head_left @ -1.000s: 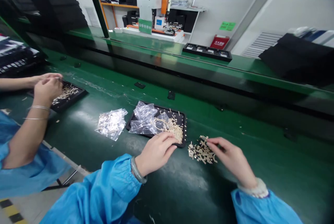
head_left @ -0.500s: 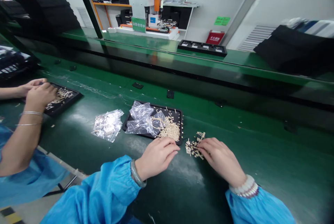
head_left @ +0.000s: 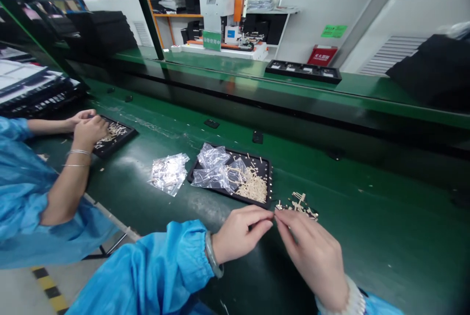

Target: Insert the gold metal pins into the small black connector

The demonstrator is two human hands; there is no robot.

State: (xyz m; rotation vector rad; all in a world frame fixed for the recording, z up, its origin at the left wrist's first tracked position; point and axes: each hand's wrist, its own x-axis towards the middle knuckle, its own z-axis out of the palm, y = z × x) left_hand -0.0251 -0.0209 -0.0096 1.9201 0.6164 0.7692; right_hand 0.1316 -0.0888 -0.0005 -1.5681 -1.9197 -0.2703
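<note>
- The left hand [head_left: 238, 234] and right hand [head_left: 312, 256] now meet fingertip to fingertip over the green desk [head_left: 367, 227], just near of the loose pile of small tan parts [head_left: 299, 206]. Half a second ago they lay apart, the right hand flat on the pile and the left resting beside the tray.
- Both grips are pinched closed where the fingertips touch. Something tiny seems to sit between them, probably one of the tan parts, but it is too small to make out clearly.
- My judgement: one piece has been lifted from the pile and is being worked between the two hands, so the picking step looks done and the fine handling is under way.
- The pile lies on the bare desk, just right of the black tray [head_left: 266, 164] and apart from it. It looks a little more spread than before.
- The tray holds a heap of similar tan parts [head_left: 253, 189] on its right half and crumpled clear bags [head_left: 215, 168] on its left.
- Another clear bag [head_left: 168, 174] with small pieces lies on the desk to the left of the tray.
- Far left, a co-worker's hands [head_left: 88, 126] are at a second black tray [head_left: 117, 134] with the same kind of parts, much as before.
</note>
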